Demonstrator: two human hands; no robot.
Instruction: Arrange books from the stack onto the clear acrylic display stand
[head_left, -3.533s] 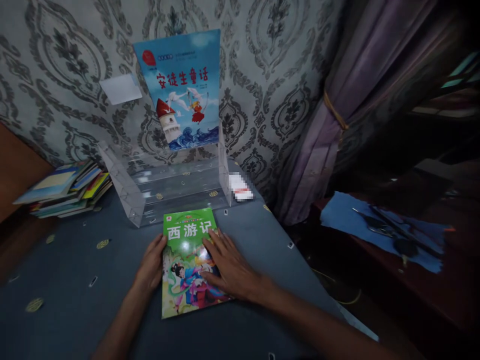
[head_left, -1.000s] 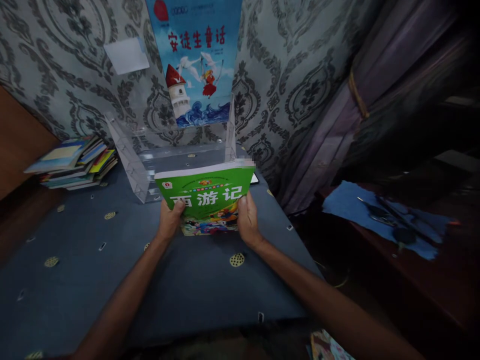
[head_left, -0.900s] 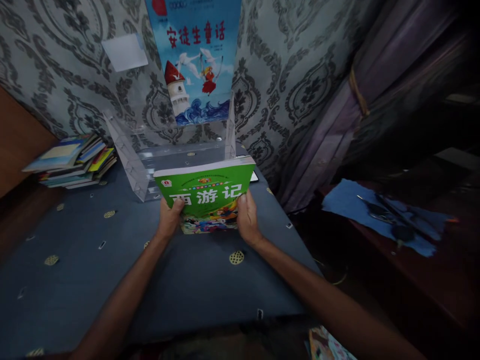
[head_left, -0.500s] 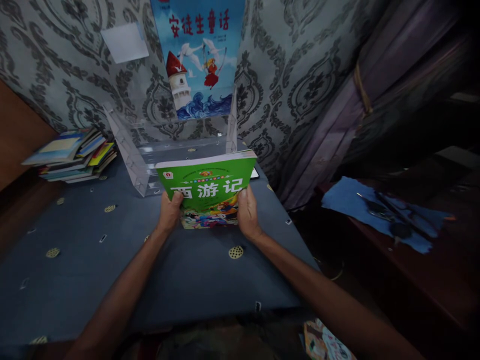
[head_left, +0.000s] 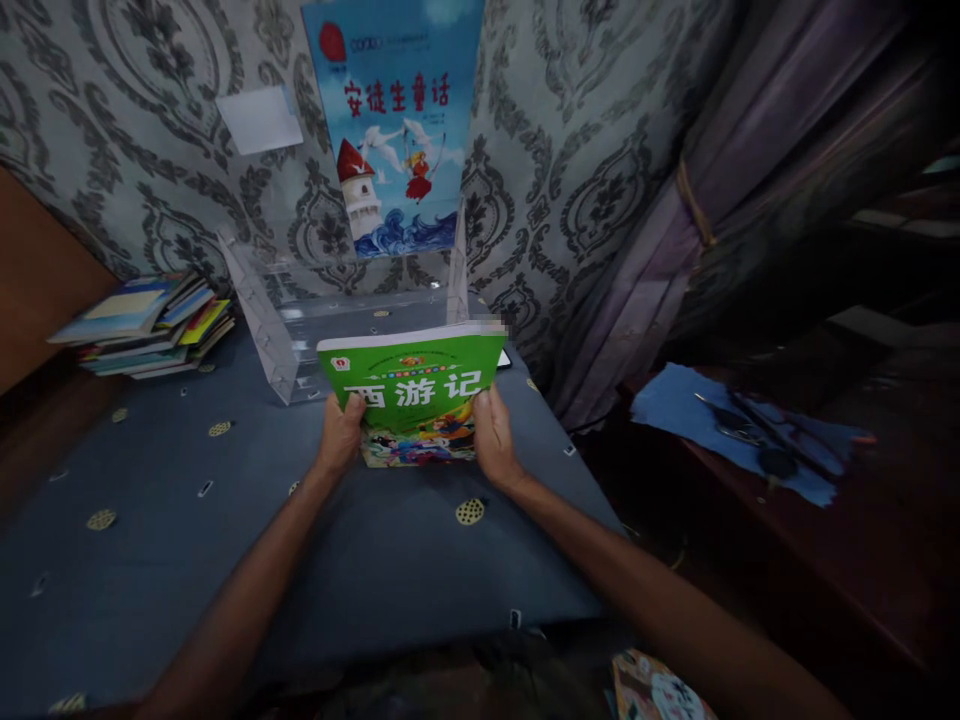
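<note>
A green paperback book point(head_left: 409, 365) with white Chinese characters and a colourful picture along its bottom is tilted up over the table, its cover facing me. My left hand point(head_left: 343, 432) grips its left edge, thumb on the cover. On the opposite edge my right hand point(head_left: 495, 435) grips it the same way; the fingers behind the book are hidden. Just beyond it stands a clear plastic rack point(head_left: 259, 315). A blue book point(head_left: 401, 130) with a red-roofed tower on its cover stands upright at the rack's back.
Stacked books point(head_left: 146, 325) lie at the table's back left. The dark patterned tablecloth point(head_left: 202, 550) ends at the right beside a purple curtain point(head_left: 645, 260). Glasses rest on a blue cloth point(head_left: 675, 405) on a low reddish surface. Another book point(head_left: 656, 690) shows below the table edge.
The view has tilted up slightly, so more of the blue book's top shows. Both hands keep their hold on the green book, which has barely moved over the table.
</note>
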